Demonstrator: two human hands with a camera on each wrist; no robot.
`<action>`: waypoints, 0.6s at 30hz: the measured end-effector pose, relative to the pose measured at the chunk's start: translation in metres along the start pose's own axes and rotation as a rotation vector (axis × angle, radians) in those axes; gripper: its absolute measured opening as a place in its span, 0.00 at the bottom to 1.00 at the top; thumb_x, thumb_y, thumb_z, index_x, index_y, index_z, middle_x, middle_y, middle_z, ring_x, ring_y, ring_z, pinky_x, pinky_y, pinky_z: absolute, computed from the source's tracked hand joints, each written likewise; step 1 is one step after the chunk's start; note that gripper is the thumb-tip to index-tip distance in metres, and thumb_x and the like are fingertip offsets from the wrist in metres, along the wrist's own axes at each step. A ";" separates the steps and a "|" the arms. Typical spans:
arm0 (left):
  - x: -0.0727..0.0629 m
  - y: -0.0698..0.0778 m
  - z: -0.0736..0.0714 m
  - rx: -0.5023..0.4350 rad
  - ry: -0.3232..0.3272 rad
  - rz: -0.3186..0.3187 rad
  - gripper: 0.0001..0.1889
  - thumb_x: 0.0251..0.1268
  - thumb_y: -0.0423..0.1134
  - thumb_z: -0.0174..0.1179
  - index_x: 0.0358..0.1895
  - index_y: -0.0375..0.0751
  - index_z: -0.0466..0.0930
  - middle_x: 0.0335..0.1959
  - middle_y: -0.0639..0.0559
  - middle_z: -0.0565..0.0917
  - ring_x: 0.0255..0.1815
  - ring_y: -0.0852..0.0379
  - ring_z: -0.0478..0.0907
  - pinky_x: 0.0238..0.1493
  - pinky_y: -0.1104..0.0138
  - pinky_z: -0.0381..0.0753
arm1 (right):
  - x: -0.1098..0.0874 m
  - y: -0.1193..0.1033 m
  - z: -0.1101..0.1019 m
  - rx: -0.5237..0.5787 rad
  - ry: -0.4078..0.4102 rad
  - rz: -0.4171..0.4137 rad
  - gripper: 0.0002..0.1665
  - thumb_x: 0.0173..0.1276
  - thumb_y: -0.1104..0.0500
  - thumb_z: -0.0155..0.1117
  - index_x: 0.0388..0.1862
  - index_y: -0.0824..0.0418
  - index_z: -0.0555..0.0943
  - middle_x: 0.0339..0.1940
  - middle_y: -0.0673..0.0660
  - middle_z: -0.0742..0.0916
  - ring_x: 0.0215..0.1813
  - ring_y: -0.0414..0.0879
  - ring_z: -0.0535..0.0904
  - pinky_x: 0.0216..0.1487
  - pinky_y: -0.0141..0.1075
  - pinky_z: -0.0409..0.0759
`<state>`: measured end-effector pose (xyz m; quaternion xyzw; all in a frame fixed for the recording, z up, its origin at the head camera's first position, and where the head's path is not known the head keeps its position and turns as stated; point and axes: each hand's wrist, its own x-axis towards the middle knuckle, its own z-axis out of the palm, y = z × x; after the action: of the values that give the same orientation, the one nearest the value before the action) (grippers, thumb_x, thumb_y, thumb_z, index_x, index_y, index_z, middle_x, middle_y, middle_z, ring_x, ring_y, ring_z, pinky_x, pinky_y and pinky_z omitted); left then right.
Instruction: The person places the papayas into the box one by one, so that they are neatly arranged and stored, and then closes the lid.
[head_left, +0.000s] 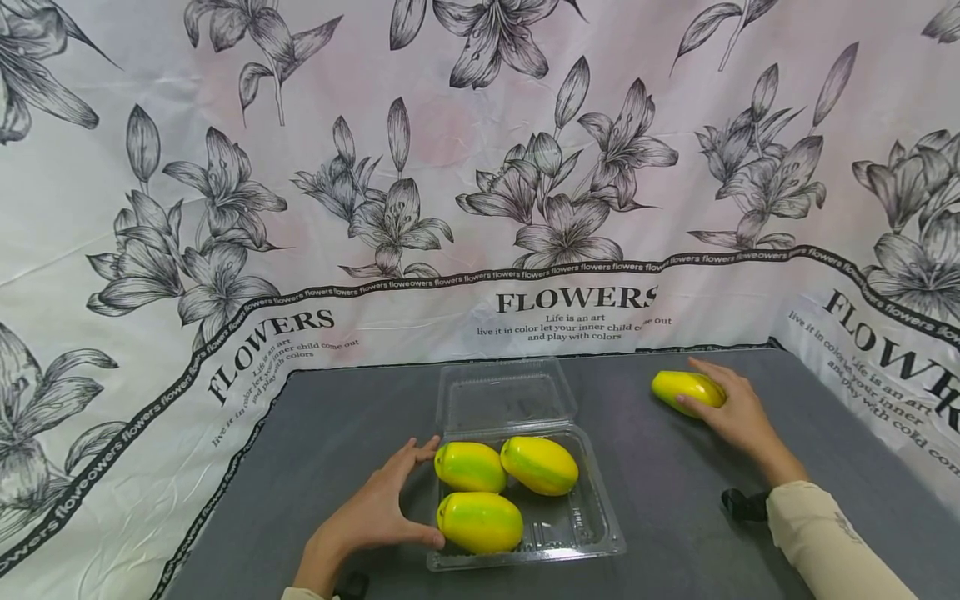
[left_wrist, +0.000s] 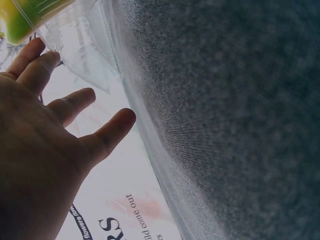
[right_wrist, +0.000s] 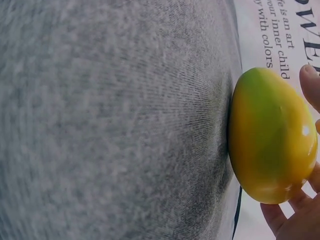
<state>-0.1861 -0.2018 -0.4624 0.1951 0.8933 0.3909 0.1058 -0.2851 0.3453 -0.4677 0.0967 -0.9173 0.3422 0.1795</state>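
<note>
A clear plastic clamshell box (head_left: 603, 521) lies with its lid (head_left: 506, 396) folded back. In its tray sit several yellow-green mangoes: one at the back left (head_left: 470, 467), one at the back right (head_left: 540, 465), another at the front left (head_left: 480, 522). My left hand (head_left: 375, 508) is at the box's left side, thumb and fingers spread; the left wrist view shows the fingers (left_wrist: 112, 132) extended near the clear plastic. Over to the right, my right hand (head_left: 738, 412) grips another mango (right_wrist: 270, 135) on the table, thumb on one side and fingers on the other.
A grey cloth (head_left: 337, 433) covers the table. Behind and along both sides hangs a white curtain (head_left: 420, 325) printed with flowers and lettering. A dark strap piece (head_left: 744, 505) shows at the right wrist.
</note>
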 end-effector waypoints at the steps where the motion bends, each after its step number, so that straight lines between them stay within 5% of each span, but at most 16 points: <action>1: 0.000 0.000 0.000 0.000 0.000 0.000 0.52 0.42 0.60 0.81 0.74 0.72 0.61 0.83 0.69 0.53 0.87 0.43 0.38 0.70 0.21 0.42 | 0.000 0.000 0.000 0.001 -0.003 -0.002 0.42 0.68 0.52 0.73 0.76 0.64 0.68 0.71 0.78 0.72 0.67 0.78 0.64 0.60 0.72 0.62; 18: 0.000 0.001 0.000 -0.010 0.002 0.001 0.53 0.41 0.60 0.81 0.75 0.72 0.60 0.83 0.69 0.53 0.87 0.43 0.38 0.71 0.22 0.43 | -0.003 0.006 0.006 -0.052 0.022 -0.063 0.36 0.67 0.57 0.73 0.70 0.69 0.74 0.64 0.79 0.76 0.57 0.72 0.70 0.47 0.51 0.63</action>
<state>-0.1855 -0.2012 -0.4622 0.1948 0.8914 0.3955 0.1055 -0.2851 0.3462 -0.4765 0.1172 -0.9204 0.3132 0.2025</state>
